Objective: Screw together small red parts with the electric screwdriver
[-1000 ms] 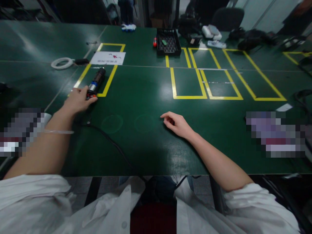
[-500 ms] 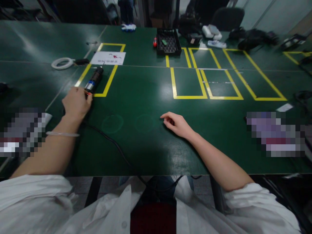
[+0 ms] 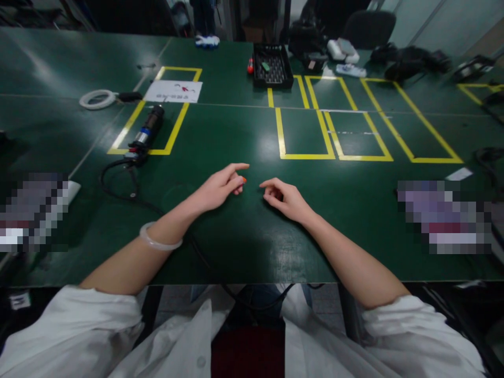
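My left hand [image 3: 222, 188] is over the green table [image 3: 232, 236], its index finger stretched toward the right and the other fingers curled. An orange-red spot shows at its thumb tip; I cannot tell whether it is a nail or a small thing. Just to the right, my right hand [image 3: 285, 199] is loosely bent with its fingers apart, holding nothing visible. The two hands do not touch. Farther left lies a black corded tool [image 3: 147, 128] with a blue band, like an electric screwdriver, across the front of a yellow taped rectangle [image 3: 178, 128]. Its cable [image 3: 200, 252] runs toward the table's front edge.
A printed white sheet [image 3: 173, 91] lies behind the tool, beside a white ring-shaped coil [image 3: 97, 99]. A black tray [image 3: 273, 84] holds a small green piece [image 3: 265, 66]; a red object [image 3: 250, 65] stands beside it. Blurred-out devices [image 3: 441, 210] lie at both sides.
My left hand has let go of the corded tool and moved right, close to my right hand. The tool stays lying at the taped rectangle. My right hand has hardly moved.
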Available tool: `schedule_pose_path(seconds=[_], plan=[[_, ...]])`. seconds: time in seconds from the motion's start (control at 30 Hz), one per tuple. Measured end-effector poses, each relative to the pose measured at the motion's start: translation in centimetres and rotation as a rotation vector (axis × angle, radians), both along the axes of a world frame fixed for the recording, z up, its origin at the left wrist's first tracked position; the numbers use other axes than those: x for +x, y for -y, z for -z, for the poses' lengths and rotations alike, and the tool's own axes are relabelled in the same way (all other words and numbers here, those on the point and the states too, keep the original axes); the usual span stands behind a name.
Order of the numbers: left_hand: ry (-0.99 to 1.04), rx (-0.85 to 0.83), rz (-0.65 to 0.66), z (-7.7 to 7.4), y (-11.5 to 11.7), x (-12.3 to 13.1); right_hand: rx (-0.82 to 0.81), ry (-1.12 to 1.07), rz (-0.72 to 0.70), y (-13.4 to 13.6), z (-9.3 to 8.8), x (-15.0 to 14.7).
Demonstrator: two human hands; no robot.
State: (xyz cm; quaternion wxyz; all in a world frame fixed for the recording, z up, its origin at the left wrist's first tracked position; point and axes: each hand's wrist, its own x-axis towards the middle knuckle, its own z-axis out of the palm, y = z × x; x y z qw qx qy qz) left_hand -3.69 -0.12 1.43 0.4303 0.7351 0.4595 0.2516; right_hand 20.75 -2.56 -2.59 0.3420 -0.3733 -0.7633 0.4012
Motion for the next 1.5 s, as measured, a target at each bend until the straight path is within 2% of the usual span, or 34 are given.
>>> schedule_pose_path(seconds=[0.13,0.27,0.4,0.6,0.77,1.07,1.4,1.5], plan=[[0.107,-0.081,0.202,1.0,1.5,2.2,-0.072,-0.1,-0.066,0.1,0.2,-0.3],[0.135,-0.054,0.282,2.2,1.8,2.2,-0.027,-0.06,-0.09,0.4,-0.1,-0.7],[0.128,-0.005,0.25,2.6,1.9,2.0,0.005,-0.026,-0.064,0.5,-0.3,-0.7],[0.025,0.313,0.166,2.6,2.1,1.7,0.017,-0.031,0.01,0.3,-0.3,-0.4],[-0.054,0.449,0.161,2.7,2.4,1.8,0.024,-0.028,-0.001,0.4,-0.3,-0.5],[-0.178,0.567,0.156,2.5,2.6,1.7,0.05,-0.015,-0.003,0.2,-0.2,-0.4],[-0.188,0.596,0.16,2.4,2.6,1.8,0.112,-0.04,0.0,0.2,-0.1,-0.2],[-0.173,0.574,0.164,2.4,2.7,1.8,0.052,-0.077,0.012,0.2,-0.1,-0.3]])
